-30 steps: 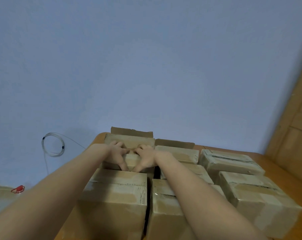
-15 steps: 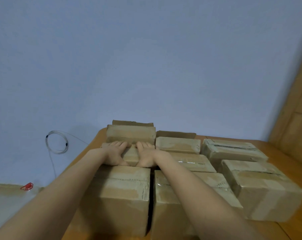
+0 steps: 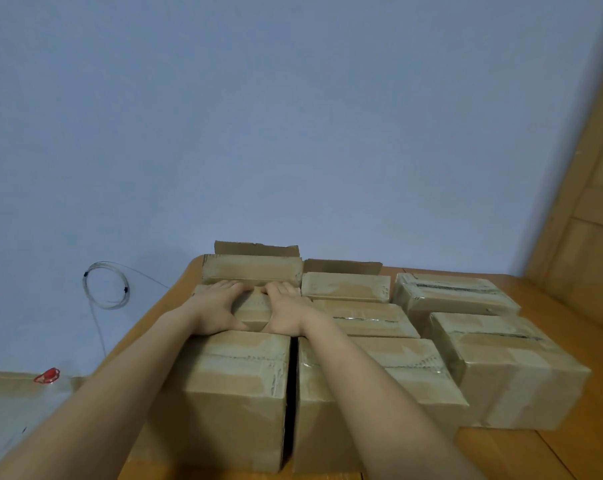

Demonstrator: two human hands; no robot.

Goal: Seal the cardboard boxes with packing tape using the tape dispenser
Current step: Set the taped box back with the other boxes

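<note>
Several brown cardboard boxes stand packed together on a wooden table [image 3: 549, 455]. My left hand [image 3: 220, 306] and my right hand [image 3: 286, 306] lie flat side by side, fingers straight, pressing down the top flaps of a middle box in the left column [image 3: 255, 313]. Behind it stands an open box [image 3: 251, 268] with its rear flap upright. The near left box [image 3: 230, 386] and near middle box [image 3: 410, 375] carry tape across their tops. No tape dispenser is in view.
A second open box [image 3: 345, 285] stands at the back middle, and two taped boxes [image 3: 452, 296] [image 3: 507, 362] fill the right column. A coiled wire [image 3: 106, 285] hangs on the blue wall at left. A red item [image 3: 47, 375] lies low left. A wooden door [image 3: 591, 202] is at right.
The view has tilted down, so the boxes sit lower and closer. My hands have slid apart a little and flattened on the box's flaps.
</note>
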